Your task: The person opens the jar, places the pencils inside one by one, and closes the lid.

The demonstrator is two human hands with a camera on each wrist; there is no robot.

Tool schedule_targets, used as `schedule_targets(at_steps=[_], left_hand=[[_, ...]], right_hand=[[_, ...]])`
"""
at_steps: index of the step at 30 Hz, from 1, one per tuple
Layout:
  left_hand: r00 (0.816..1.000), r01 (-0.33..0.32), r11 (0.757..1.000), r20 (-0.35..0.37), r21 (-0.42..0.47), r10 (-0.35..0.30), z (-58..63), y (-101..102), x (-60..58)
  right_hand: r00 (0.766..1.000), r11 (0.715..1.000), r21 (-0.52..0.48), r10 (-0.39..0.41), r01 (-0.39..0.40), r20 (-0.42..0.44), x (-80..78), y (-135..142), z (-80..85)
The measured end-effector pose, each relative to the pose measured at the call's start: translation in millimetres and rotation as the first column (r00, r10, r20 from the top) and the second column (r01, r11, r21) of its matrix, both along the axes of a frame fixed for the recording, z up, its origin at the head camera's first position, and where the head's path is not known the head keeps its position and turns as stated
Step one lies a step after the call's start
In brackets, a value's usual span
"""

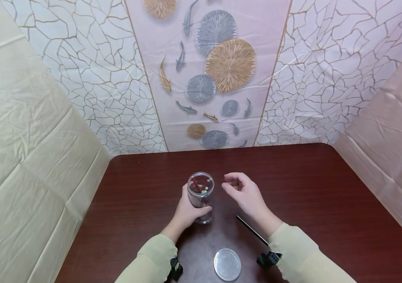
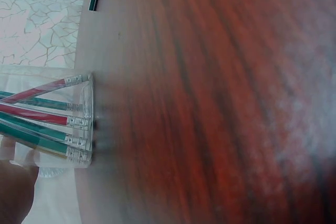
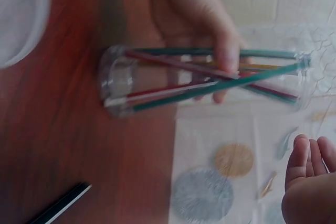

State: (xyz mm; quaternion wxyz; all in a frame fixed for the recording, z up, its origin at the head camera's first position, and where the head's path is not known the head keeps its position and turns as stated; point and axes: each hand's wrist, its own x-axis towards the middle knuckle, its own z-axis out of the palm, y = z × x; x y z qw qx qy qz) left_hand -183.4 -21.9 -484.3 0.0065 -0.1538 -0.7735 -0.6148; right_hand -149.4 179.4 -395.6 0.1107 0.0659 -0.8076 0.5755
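Note:
My left hand point(image 1: 185, 210) grips a clear jar point(image 1: 199, 201) around its side. Red and green pencils point(image 3: 178, 95) lean across one another inside it, and a yellowish one shows among them in the right wrist view. Their metal eraser ends point(image 2: 77, 139) rest at the jar's base in the left wrist view. Just right of the jar's rim, my right hand point(image 1: 248, 194) hovers with fingers loosely bent and nothing visible in them. In the right wrist view its fingers point(image 3: 299, 161) stand past the jar's mouth.
A round, pale lid point(image 1: 227, 264) lies on the dark red wooden table point(image 1: 144, 188), near its front. Under my right forearm lies a slim black stick with a light stripe point(image 1: 252, 230). Patterned cloth point(image 1: 215, 78) hangs behind the table, with plain fabric at both sides.

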Motion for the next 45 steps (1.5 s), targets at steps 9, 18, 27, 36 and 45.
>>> schedule_targets(at_steps=[9,18,27,36,45], left_hand=[[1.000,-0.016,1.000,0.002,-0.011,0.016,0.0,0.0,1.3],[1.000,-0.004,1.000,0.004,0.002,0.004,-0.2,0.2,1.4],[1.000,-0.012,1.000,-0.004,-0.011,0.012,0.4,0.3,0.9],[1.000,-0.007,1.000,0.025,-0.026,0.008,-1.8,1.1,1.4],[1.000,0.010,0.999,0.003,-0.037,-0.010,30.8,2.2,16.8]], right_hand=[[0.997,0.971,0.238,-0.005,0.023,-0.076,5.8,22.9,-28.4],[0.992,0.918,0.396,0.026,0.026,-0.125,12.8,37.0,-48.3],[0.982,0.848,0.527,0.041,0.065,-0.186,20.9,48.2,-69.7],[0.993,0.810,0.586,0.041,0.032,-0.111,25.5,55.0,-89.3],[0.999,0.803,0.595,0.048,-0.036,-0.004,29.7,60.0,-103.5]])
